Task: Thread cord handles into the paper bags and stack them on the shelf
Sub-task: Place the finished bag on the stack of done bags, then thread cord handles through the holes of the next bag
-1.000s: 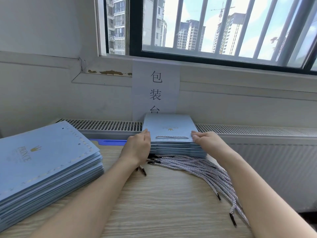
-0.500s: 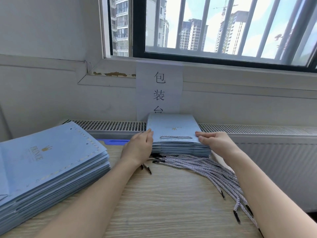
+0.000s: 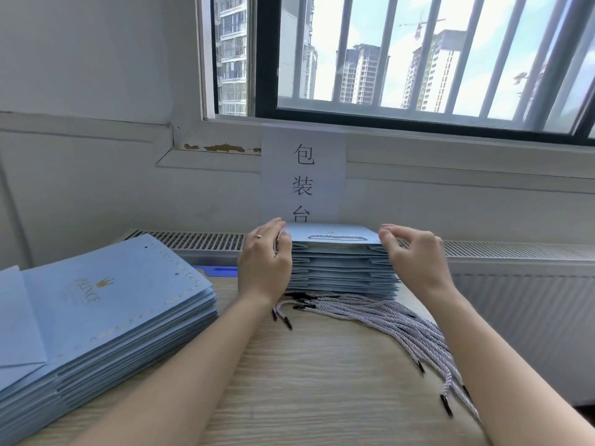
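While loose white twisted cords point(image 3: 386, 320) lay fanned over the pale wood-grain bench point(image 3: 306, 381), beside a seemingly unthreaded pile of light-blue paper bags point(image 3: 96, 317), both hands had risen from the flanks of the far stack of corded light-blue bags point(image 3: 341, 268) to its top bag point(image 3: 331, 235), so squaring-up looked nearly finished. The left hand point(image 3: 264, 262) rested relaxed against the left edge, fingers over the corner. The right hand point(image 3: 415, 255), loosely curled, gripped nothing, its fingertips just beside the right corner.
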The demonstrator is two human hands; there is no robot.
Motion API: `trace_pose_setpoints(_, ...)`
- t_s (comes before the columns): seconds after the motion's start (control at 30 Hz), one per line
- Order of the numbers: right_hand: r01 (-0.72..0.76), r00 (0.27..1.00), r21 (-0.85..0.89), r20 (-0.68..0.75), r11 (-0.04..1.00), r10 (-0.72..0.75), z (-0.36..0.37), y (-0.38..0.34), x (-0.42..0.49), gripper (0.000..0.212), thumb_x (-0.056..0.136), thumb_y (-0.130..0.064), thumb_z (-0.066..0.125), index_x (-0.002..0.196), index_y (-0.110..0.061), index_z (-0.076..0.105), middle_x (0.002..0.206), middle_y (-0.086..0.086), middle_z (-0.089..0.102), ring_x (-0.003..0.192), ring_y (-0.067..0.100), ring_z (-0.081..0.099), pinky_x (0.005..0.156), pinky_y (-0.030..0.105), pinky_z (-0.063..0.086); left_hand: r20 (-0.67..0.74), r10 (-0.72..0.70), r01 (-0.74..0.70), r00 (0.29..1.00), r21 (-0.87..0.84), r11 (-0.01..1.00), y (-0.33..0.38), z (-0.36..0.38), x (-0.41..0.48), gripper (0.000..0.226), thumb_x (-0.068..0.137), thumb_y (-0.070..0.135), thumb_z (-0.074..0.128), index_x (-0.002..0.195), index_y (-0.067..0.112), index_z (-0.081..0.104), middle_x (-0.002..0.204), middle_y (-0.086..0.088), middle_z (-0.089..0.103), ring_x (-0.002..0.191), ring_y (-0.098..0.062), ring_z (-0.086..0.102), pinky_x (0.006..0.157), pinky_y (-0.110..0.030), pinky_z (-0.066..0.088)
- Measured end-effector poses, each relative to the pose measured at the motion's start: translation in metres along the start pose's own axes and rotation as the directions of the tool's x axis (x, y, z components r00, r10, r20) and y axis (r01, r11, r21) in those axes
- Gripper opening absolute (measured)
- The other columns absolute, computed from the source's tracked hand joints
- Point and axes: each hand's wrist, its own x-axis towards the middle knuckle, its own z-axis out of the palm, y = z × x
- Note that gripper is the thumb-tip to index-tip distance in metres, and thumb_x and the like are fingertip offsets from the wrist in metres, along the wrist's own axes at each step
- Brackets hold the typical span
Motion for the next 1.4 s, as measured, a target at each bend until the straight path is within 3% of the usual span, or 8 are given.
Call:
trace_pose_setpoints(0.1, 0.134, 0.991, 0.004, -0.032, 0.991, -0.134, -0.009, -0.022, -0.007, 0.016, 0.095, -0.018, 0.065, 0.103, -0.017, 0.078, 0.1, -0.006, 0.075, 0.091, 0.007, 0.065, 0.085, 0.017, 0.046, -0.054, 0.036, -0.036, 0.998, -0.001, 0.999, 0.015, -0.015, -0.013, 0.034, 0.101, 0.022, 0.046, 0.132, 0.018, 0.061, 0.138, 0.009, 0.057, 0.132, -0.008, 0.039, 0.113, -0.031, 0.032)
trace_pose_setpoints(0.2, 0.22, 0.949, -0.09, 0.25, 0.971, -0.192, -0.003, -0.042, -0.025, 0.013, 0.092, -0.021, 0.068, 0.086, -0.022, 0.08, 0.071, -0.01, 0.071, 0.058, 0.007, 0.059, 0.064, 0.024, 0.051, 0.053, 0.119, -0.123, 0.991, 0.084, 0.989, 0.024, -0.036, -0.029, 0.029, 0.097, 0.019, 0.053, 0.124, 0.023, 0.064, 0.129, 0.014, 0.06, 0.123, -0.004, 0.043, 0.105, -0.025, 0.035)
trace_pose_setpoints(0.4, 0.288, 0.858, -0.455, 0.513, 0.843, -0.016, 0.03, -0.036, -0.074, 0.014, 0.085, -0.025, 0.054, 0.087, -0.031, 0.066, 0.094, -0.007, 0.067, 0.09, 0.022, 0.061, 0.068, 0.028, 0.047, 0.253, 0.084, -0.141, 0.964, 0.217, 0.966, 0.015, -0.074, -0.072, 0.018, 0.089, 0.03, 0.053, 0.083, 0.029, 0.07, 0.09, 0.016, 0.067, 0.094, -0.002, 0.058, 0.085, -0.028, 0.048)
trace_pose_setpoints(0.7, 0.248, 0.909, -0.407, 0.411, 0.879, -0.067, 0.036, -0.024, -0.079, 0.007, 0.088, -0.031, 0.068, 0.091, -0.032, 0.074, 0.09, -0.012, 0.07, 0.092, 0.018, 0.062, 0.078, 0.034, 0.053, 0.267, 0.164, -0.219, 0.95, 0.19, 0.957, 0.033, -0.074, -0.083, 0.029, 0.084, 0.032, 0.047, 0.075, 0.016, 0.07, 0.078, 0.007, 0.067, 0.082, -0.012, 0.061, 0.077, -0.037, 0.05)
trace_pose_setpoints(0.97, 0.308, 0.941, -0.096, 0.177, 0.947, -0.288, 0.031, -0.036, -0.08, 0.015, 0.09, -0.023, 0.066, 0.08, -0.03, 0.058, 0.078, -0.014, 0.06, 0.075, 0.012, 0.056, 0.068, 0.038, 0.049, 0.269, 0.166, -0.206, 0.949, 0.124, 0.971, 0.025, -0.076, -0.079, 0.02, 0.09, 0.026, 0.069, 0.109, 0.021, 0.068, 0.097, 0.012, 0.068, 0.089, -0.003, 0.063, 0.081, -0.018, 0.048)
trace_pose_setpoints(1.17, 0.328, 0.933, 0.072, 0.133, 0.942, -0.335, 0.027, -0.045, -0.084, 0.02, 0.094, -0.009, 0.065, 0.085, -0.026, 0.059, 0.077, -0.01, 0.068, 0.069, 0.002, 0.057, 0.065, 0.012, 0.04, 0.325, 0.115, -0.154, 0.939, 0.096, 0.983, 0.023, -0.074, -0.078, 0.031, 0.086, 0.037, 0.075, 0.113, 0.028, 0.063, 0.097, 0.013, 0.069, 0.085, 0.0, 0.065, 0.078, -0.017, 0.049)
trace_pose_setpoints(1.27, 0.271, 0.959, 0.161, 0.044, 0.949, -0.281, 0.025, -0.048, -0.082, 0.022, 0.095, -0.011, 0.064, 0.084, -0.028, 0.059, 0.076, -0.012, 0.07, 0.065, 0.005, 0.058, 0.063, 0.019, 0.043, 0.456, 0.215, -0.284, 0.864, 0.088, 0.955, 0.019, -0.069, -0.082, 0.012, 0.088, 0.036, 0.072, 0.098, 0.029, 0.074, 0.092, 0.014, 0.069, 0.084, -0.003, 0.062, 0.081, -0.031, 0.052)
trace_pose_setpoints(1.4, 0.265, 0.964, 0.286, -0.106, 0.921, -0.245, 0.014, -0.056, -0.075, 0.018, 0.096, -0.011, 0.063, 0.087, -0.026, 0.061, 0.076, -0.015, 0.071, 0.072, 0.012, 0.064, 0.067, 0.027, 0.049, 0.703, 0.269, -0.464, 0.659, 0.098, 0.881, 0.019, -0.056, -0.091, 0.035, 0.096, 0.047, 0.055, 0.129, 0.041, 0.062, 0.137, 0.024, 0.054, 0.128, -0.002, 0.045, 0.107, -0.035, 0.039)
